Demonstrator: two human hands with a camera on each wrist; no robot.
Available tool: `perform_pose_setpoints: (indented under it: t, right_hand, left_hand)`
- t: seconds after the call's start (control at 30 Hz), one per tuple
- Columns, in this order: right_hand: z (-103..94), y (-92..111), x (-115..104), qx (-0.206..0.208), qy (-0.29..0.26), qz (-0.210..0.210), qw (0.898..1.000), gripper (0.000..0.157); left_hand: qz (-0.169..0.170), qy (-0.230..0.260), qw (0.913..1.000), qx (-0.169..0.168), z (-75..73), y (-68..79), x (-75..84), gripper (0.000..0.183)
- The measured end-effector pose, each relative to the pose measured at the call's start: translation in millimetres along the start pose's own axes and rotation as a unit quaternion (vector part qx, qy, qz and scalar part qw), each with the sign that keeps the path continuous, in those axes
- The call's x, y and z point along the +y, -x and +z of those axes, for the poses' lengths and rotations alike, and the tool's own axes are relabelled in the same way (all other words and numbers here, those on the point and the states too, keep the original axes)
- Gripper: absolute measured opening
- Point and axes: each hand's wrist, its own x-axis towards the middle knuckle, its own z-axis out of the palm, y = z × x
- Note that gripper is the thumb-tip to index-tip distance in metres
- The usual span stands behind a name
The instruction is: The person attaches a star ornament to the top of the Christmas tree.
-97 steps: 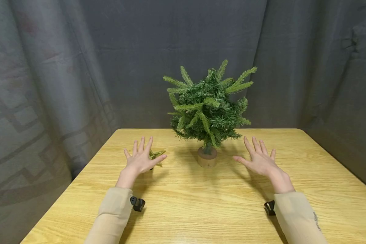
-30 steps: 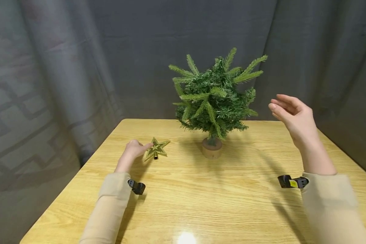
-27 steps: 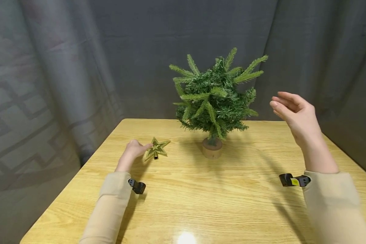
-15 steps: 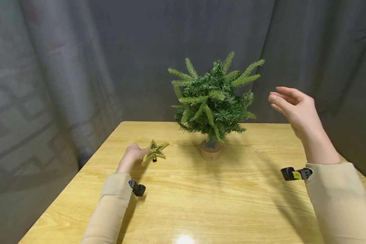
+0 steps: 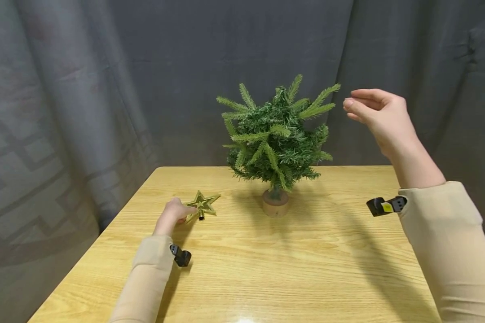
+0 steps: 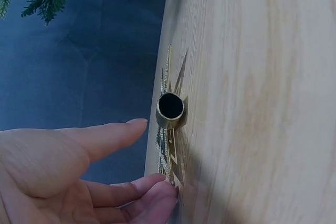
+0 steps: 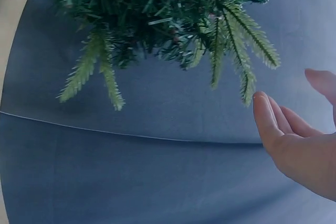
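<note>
Right hand [image 5: 385, 122] risen beside tree [image 5: 278, 139], fingers loosely parted. Star [image 5: 200, 205] flat left of tree; left hand [image 5: 172, 212], fingers wide, touches its edge, presumably handiest hold.

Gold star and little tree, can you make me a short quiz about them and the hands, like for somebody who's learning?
1. Which thing is the left hand nearest to? A) a cup B) the gold star C) a candle
2. Fill in the gap: the right hand is to the right of the green tree and holds ____.
3. True or false: the star is on top of the tree.

Key: 1 B; 2 nothing; 3 false, it is down at the table.
</note>
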Motion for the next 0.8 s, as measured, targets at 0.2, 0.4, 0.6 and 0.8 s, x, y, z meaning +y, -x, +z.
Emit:
perform_pose_setpoints:
  t: [0.2, 0.4, 0.6, 0.8]
  right_hand:
    - [4.0, -7, -12, -0.007, 0.015, -0.005, 1.000, 0.054]
    - [11.3, -12, -22, -0.015, 0.015, -0.018, 1.000, 0.048]
    - [19.5, -18, -30, -0.016, 0.061, -0.017, 0.998, 0.050]
    - [24.9, -24, -34, -0.018, 0.077, -0.023, 0.997, 0.049]
  left_hand:
    - [-0.003, -0.002, 1.0000, 0.000, 0.3, -0.6, -0.5, 0.037]
    - [-0.005, -0.010, 0.9999, -0.001, 2.1, -0.8, -1.2, 0.038]
    - [-0.008, -0.010, 0.9999, 0.000, 4.1, -2.0, -0.5, 0.040]
    - [-0.019, -0.005, 0.9998, 0.002, 7.0, -2.1, 1.2, 0.033]
